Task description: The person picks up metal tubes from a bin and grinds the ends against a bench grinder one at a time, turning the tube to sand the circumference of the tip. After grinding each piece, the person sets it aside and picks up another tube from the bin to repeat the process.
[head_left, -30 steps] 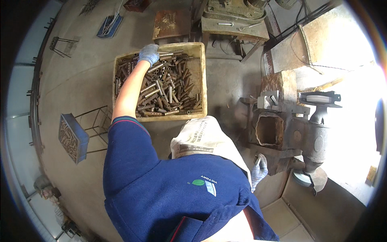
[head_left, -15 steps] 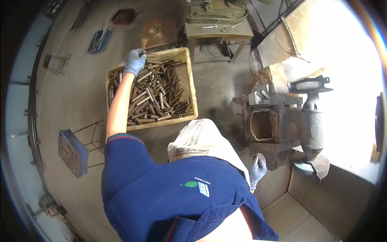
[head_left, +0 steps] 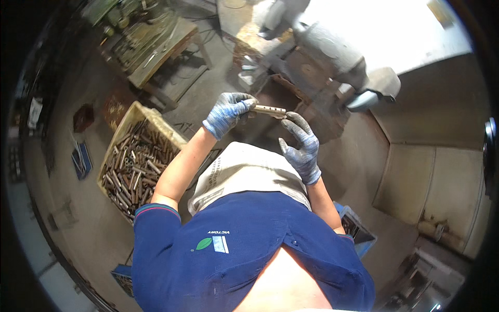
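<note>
- Sack (head_left: pixel 244 171): off-white woven bag with dark printed panels, lying across the person's lap, below both gloved hands.
- Shirt emblem (head_left: pixel 212 243): small green leaf and pale blue-white patch on the dark blue shirt front.

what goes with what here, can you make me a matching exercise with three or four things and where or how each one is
Things:
1. metal piece
2. crate of metal tubes
3. blue box
4. cloth apron

Places:
a. floor, by the person's right side
b. over the lap
c. held between both gloved hands
d. floor, on the person's left

Pairs: 1-c, 2-d, 3-a, 4-b
</note>
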The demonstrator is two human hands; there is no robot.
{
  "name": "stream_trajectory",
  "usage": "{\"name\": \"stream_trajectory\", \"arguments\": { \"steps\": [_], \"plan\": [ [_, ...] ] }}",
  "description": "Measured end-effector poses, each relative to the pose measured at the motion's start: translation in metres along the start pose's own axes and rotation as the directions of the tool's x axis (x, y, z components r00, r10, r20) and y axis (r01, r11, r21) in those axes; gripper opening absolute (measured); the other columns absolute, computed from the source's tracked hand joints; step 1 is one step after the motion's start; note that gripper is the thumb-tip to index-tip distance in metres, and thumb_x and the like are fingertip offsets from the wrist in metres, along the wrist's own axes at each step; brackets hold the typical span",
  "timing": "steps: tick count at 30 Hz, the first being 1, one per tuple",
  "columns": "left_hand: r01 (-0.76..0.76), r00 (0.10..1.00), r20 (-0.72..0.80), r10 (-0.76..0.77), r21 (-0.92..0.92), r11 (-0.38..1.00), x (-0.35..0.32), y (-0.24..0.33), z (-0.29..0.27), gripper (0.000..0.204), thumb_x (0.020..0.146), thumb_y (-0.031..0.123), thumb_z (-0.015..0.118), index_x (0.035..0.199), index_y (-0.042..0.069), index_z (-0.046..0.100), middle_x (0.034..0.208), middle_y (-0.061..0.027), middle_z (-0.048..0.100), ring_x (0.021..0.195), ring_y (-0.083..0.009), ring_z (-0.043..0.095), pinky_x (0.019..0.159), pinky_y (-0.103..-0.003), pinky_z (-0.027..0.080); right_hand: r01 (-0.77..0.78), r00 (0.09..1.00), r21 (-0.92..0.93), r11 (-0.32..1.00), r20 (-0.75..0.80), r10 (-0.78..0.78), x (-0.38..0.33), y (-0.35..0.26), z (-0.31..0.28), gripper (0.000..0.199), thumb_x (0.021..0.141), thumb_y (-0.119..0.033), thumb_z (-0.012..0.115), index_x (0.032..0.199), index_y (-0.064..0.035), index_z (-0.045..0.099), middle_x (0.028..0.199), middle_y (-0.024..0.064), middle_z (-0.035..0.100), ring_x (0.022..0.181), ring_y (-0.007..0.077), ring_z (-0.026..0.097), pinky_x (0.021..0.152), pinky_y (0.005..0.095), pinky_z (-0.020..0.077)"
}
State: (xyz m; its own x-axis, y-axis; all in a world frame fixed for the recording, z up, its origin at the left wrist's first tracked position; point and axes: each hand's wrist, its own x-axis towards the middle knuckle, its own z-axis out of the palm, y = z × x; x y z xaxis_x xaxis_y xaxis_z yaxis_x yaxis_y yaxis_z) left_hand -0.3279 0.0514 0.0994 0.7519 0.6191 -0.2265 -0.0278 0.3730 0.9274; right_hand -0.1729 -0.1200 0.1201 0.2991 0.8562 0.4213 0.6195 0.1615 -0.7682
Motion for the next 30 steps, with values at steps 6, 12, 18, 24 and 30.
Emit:
{"name": "stream_trajectory", "arguments": {
  "steps": [6,12,18,24,30],
  "plan": [
    [0.184,0.970,0.163,-0.181,-0.001,0.983,0.025,-0.031,0.062,0.027,0.083,0.020,0.065,0.097,-0.002,0.062,0.076,-0.0064,0.063,0.058,-0.0083,0.057,0.049,-0.018,0.043,-0.141,0.973,0.104,0.985,-0.171,0.157,-0.047,0.029,-0.034,0.033,0.069,0.000,0.069,0.102,0.0004,0.064,0.113,0.0141,0.054,0.101,0.0227,0.057,0.086,0.0290,0.0489],
    [0.222,0.952,0.222,-0.213,-0.014,0.975,0.037,-0.047,0.121,0.028,0.085,0.019,0.063,0.102,-0.003,0.059,0.082,-0.0068,0.063,0.064,-0.0108,0.061,0.052,-0.021,0.048,-0.189,0.921,0.183,0.965,-0.307,0.239,-0.080,0.053,-0.065,0.028,0.072,0.004,0.066,0.100,0.0021,0.064,0.109,0.0111,0.053,0.099,0.0195,0.055,0.086,0.0261,0.0464],
    [0.039,0.981,0.191,-0.045,0.038,0.999,0.047,-0.064,0.154,0.019,0.087,0.009,0.059,0.100,-0.005,0.061,0.081,-0.0066,0.064,0.069,-0.0110,0.061,0.058,-0.023,0.052,-0.197,0.836,0.259,0.945,-0.459,0.300,-0.094,0.057,-0.083,0.021,0.079,0.002,0.063,0.100,0.0018,0.065,0.108,0.0087,0.052,0.101,0.0169,0.053,0.086,0.0239,0.0435],
    [-0.138,0.965,0.251,0.079,0.228,0.964,0.065,-0.079,0.163,0.018,0.085,0.005,0.061,0.099,-0.005,0.061,0.085,-0.0071,0.065,0.072,-0.0102,0.061,0.066,-0.024,0.052,-0.195,0.823,0.183,0.963,-0.504,0.263,-0.094,0.070,-0.086,0.021,0.079,0.004,0.062,0.099,0.0018,0.065,0.107,0.0077,0.052,0.101,0.0158,0.053,0.086,0.0236,0.0433],
    [-0.004,0.965,0.263,-0.019,0.087,0.996,0.100,-0.081,0.167,0.017,0.083,0.004,0.062,0.098,-0.004,0.062,0.083,-0.0076,0.066,0.072,-0.0099,0.061,0.065,-0.025,0.053,-0.280,0.773,0.234,0.931,-0.521,0.363,-0.080,0.087,-0.084,0.021,0.083,0.005,0.054,0.100,0.0014,0.065,0.107,0.0090,0.053,0.105,0.0182,0.050,0.091,0.0262,0.0407]
  ]
}}
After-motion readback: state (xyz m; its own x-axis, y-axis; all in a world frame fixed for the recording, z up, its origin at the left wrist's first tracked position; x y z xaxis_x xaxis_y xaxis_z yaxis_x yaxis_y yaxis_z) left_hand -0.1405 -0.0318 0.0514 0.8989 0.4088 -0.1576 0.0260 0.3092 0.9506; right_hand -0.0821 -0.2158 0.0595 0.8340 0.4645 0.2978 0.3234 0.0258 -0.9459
